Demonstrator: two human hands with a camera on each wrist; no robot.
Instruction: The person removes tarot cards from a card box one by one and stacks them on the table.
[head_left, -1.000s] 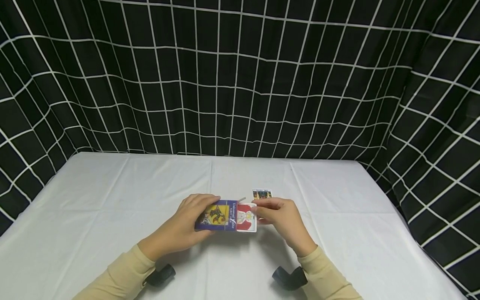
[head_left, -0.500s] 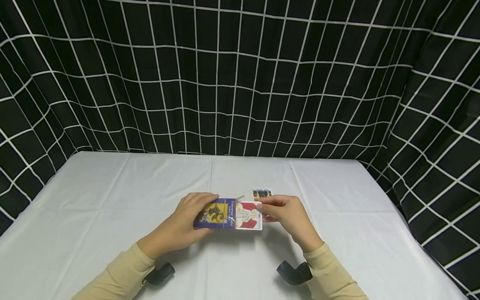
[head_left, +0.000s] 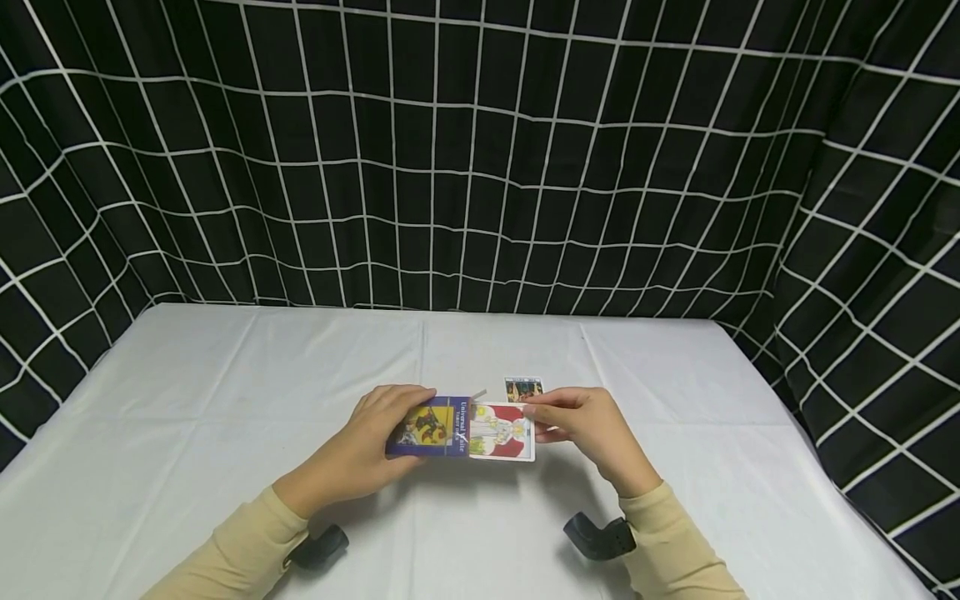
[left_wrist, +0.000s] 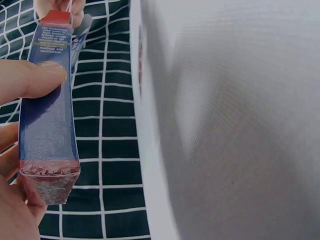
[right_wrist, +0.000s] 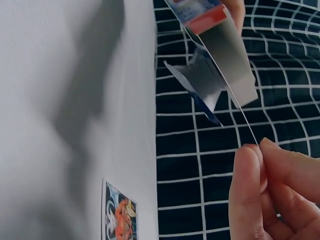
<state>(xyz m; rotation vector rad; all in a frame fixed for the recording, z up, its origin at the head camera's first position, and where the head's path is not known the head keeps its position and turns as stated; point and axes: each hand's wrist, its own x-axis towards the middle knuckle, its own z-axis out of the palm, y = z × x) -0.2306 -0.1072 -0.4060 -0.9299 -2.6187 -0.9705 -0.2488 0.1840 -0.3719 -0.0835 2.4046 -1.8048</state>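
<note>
My left hand grips a blue tarot card box above the table, thumb along one narrow side in the left wrist view. The box's right end is open, its flaps spread in the right wrist view. Out of that end sticks a tarot card with a red and white picture, part of it still inside the box. Between thumb and fingers, my right hand pinches the card's outer edge. Seen edge-on in the right wrist view, it looks like one thin card.
Another tarot card lies face up on the white-clothed table, just beyond my right hand and partly covered by it. A black curtain with white grid lines stands behind the table. Black wrist mounts hang below both sleeves.
My right hand has moved to the right, drawing the card farther out of the box. The left hand and box have stayed nearly in place.
</note>
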